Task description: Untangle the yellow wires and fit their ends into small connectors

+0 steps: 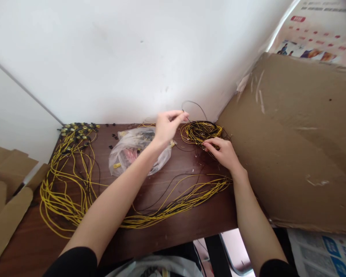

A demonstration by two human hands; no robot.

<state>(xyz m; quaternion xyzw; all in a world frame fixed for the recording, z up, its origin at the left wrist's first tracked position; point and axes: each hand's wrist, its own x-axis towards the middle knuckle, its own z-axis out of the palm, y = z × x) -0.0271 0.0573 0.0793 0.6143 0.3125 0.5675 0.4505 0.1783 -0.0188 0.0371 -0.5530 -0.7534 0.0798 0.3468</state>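
Clear plastic bag [129, 140]: landmark for all places here, lying on the brown table [213, 219].
Wire coil [202, 130]: a rounded heap of yellow and black strands, right of the bag, its wider axis running left to right.
Left hand [168, 123]: mine, at the bag's far right end, thumb and forefinger pinching a thin dark wire [193, 101].
Raised loop: the pinched wire arches up and rightward from my left fingertips, then drops toward the coil.
Right hand [222, 152]: mine, farther right of the bag, fingertips drawn together at the coil's near edge; I cannot tell whether a strand lies between them.
Key relation: the coil lies rightward of my left hand and just beyond my right fingertips; my right hand is the nearer.
Long wire bundle [158, 219]: on my side of the bag, also running left to right.
Connectors [77, 130]: clustered left of the bag.
Cardboard panel [300, 146]: right of the bag, past the coil.
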